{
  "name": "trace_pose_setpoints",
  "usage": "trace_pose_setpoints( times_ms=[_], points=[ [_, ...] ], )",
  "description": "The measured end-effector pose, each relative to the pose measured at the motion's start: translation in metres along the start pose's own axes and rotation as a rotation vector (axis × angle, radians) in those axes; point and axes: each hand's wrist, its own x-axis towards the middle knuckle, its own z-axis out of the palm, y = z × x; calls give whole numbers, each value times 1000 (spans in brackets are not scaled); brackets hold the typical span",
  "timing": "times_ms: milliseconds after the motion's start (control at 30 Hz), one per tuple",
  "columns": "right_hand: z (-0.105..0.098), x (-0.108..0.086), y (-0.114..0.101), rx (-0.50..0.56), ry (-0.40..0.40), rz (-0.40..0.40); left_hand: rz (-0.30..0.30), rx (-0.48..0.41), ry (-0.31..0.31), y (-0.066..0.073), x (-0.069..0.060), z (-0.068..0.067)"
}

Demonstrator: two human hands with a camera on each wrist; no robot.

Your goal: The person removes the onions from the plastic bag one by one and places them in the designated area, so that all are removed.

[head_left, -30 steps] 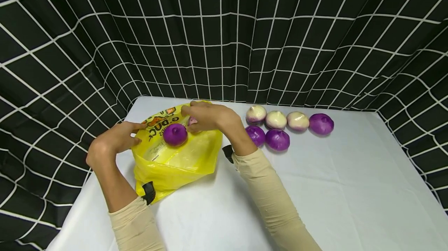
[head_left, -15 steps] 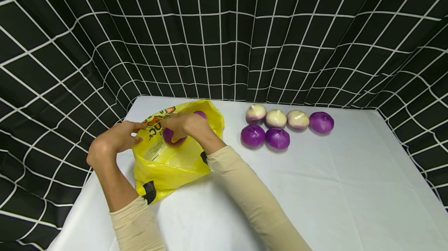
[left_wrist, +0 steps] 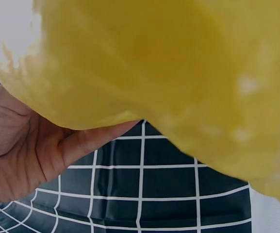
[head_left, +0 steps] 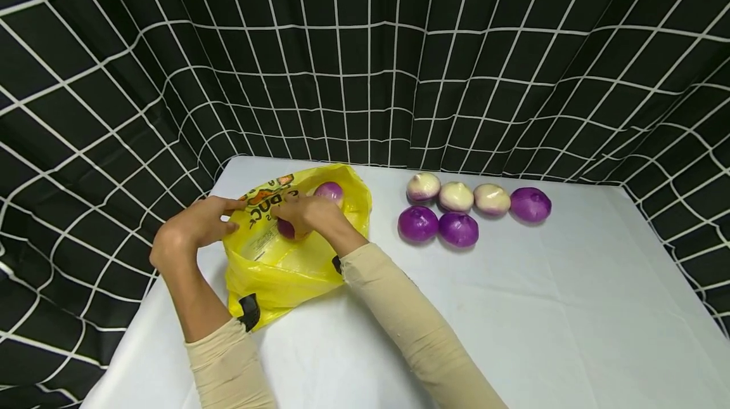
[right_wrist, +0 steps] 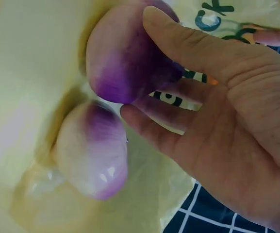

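Note:
In the head view, a yellow plastic bag [head_left: 274, 282] with printed lettering lies with its mouth spread on the left of the table. My left hand [head_left: 196, 228] pinches the bag's left rim between thumb and fingers; in the left wrist view the yellow plastic [left_wrist: 169, 63] hides most of the fingertips. Reaching into the bag, my right hand [head_left: 313, 212] grips a purple-and-white turnip [right_wrist: 123, 58], thumb on one side and fingers curled round the other. Another turnip [right_wrist: 96, 150] lies inside the bag beside it, close to the fingertips.
To the right of the bag, several turnips [head_left: 456, 196] stand in two rows on the white table [head_left: 513, 307], some purple side up, others white side up. A black curtain with a white grid [head_left: 376, 66] surrounds the table's back and sides.
My right hand has moved left from the turnip at the bag's right side to the other one and now grips it. The left hand keeps its hold on the rim. The view shifts slightly.

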Motion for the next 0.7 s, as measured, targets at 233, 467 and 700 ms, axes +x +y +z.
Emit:
trace_pose_setpoints(
  times_ms=[233,467,700],
  points=[
    [-1,-8,6,5,76,-56,6,0,-1,0,1,1],
    [-8,-33,15,78,169,-95,0,12,16,0,1,1],
    [-11,-82,42,194,334,-144,-15,1,19,2,0,2]
  ],
)
